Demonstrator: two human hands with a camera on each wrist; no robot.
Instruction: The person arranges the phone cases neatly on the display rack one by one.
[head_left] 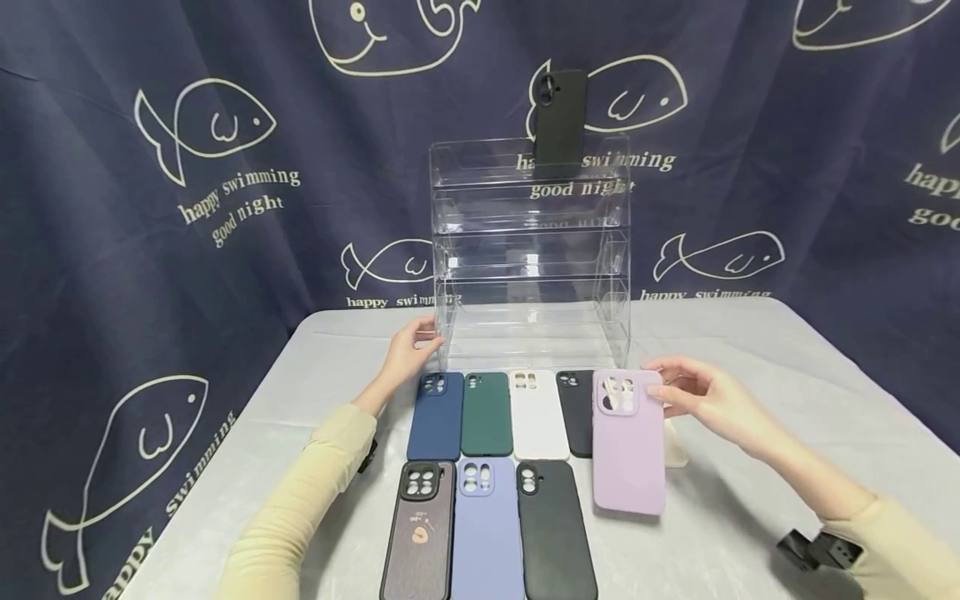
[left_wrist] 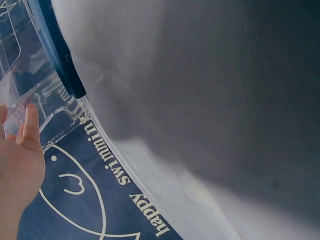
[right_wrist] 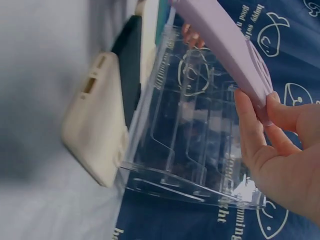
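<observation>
My right hand pinches the upper right edge of a lavender phone case, held upright with its camera cutouts at the top. In the right wrist view the thumb and fingers grip one end of that case. A cream phone case is partly hidden behind it. At the left side of a clear tiered display rack, my left hand touches the lower front with fingers fairly straight. One black phone case stands upright in the rack's top tier; the lower tiers hold none.
Blue, green, white and black cases lie in a row before the rack. Nearer are a brown patterned case, a periwinkle case and another black case. A dark curtain hangs behind the table.
</observation>
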